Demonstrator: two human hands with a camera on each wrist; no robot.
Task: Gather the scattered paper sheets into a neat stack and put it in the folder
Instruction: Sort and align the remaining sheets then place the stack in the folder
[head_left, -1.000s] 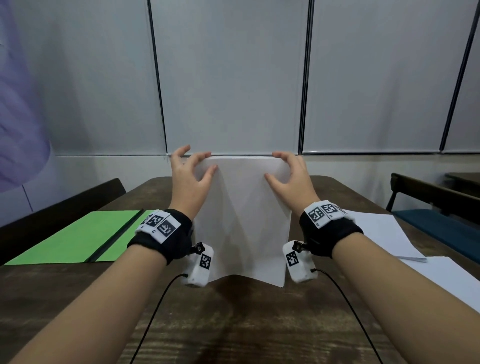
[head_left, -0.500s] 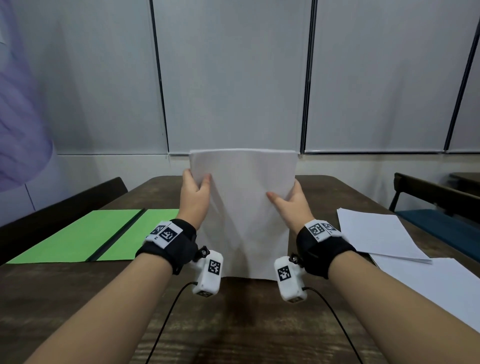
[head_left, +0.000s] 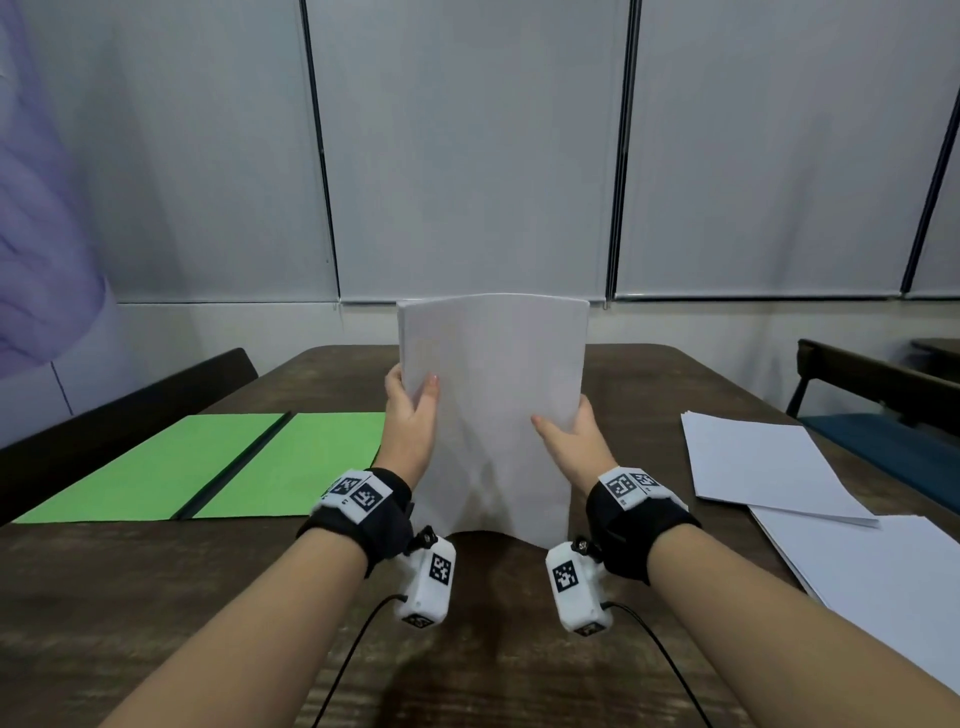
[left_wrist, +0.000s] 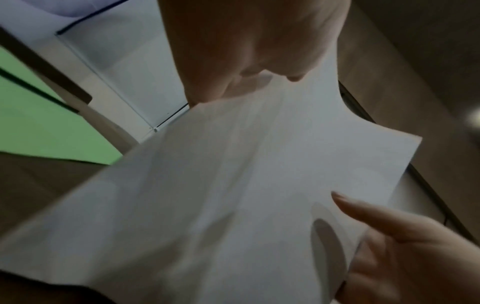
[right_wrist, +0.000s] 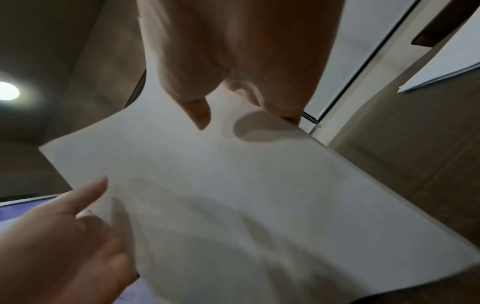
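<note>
**Paper stack held on edge above the table**

While standing on its lower edge on the wooden table (head_left: 156, 597), the paper stack (head_left: 493, 415) is being held upright. The left hand (head_left: 410, 421) is pinching the stack's left side, thumb in front; the right hand (head_left: 574, 441) is pinching its right side. The open green folder (head_left: 171, 467) is lying left of the stack, and loose paper sheets (head_left: 763, 467) are lying to its right.

Held upright over the counter (head_left: 156, 597): a paper stack (head_left: 493, 405), gripped at its left edge by the left hand (head_left: 410, 421), at its right edge by the right hand (head_left: 576, 441). Lying open to the left, a green folder (head_left: 208, 467); to the right, loose sheets (head_left: 769, 467).
</note>
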